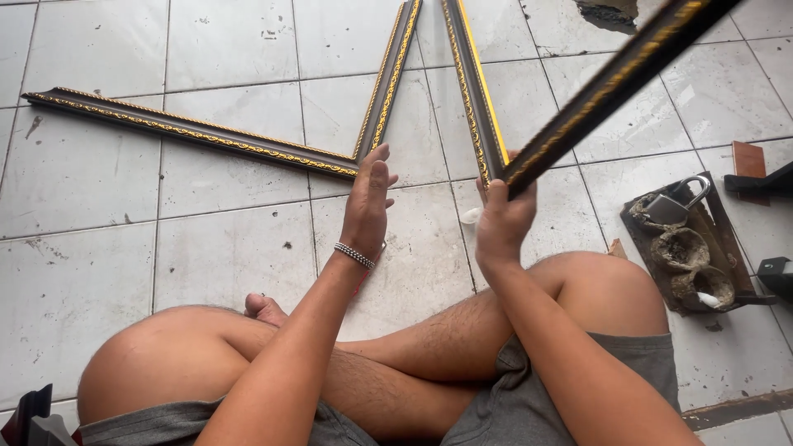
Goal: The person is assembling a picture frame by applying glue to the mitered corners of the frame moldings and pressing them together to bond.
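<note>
I sit cross-legged on a white tiled floor. My right hand (502,219) grips the end of a dark frame moulding with gold trim (611,83), raised and slanting to the upper right. Its end meets a second moulding strip (475,91) lying on the floor. My left hand (368,198), with a beaded bracelet on the wrist, is open with flat fingers, just below the corner of a joined L-shaped frame piece (248,142) on the floor.
A dark tray (719,223) at the right holds a padlock (673,205) and lumpy grey material. A small wooden block (748,158) and black objects (764,183) lie at the right edge. A broken floor patch (607,12) shows at the top.
</note>
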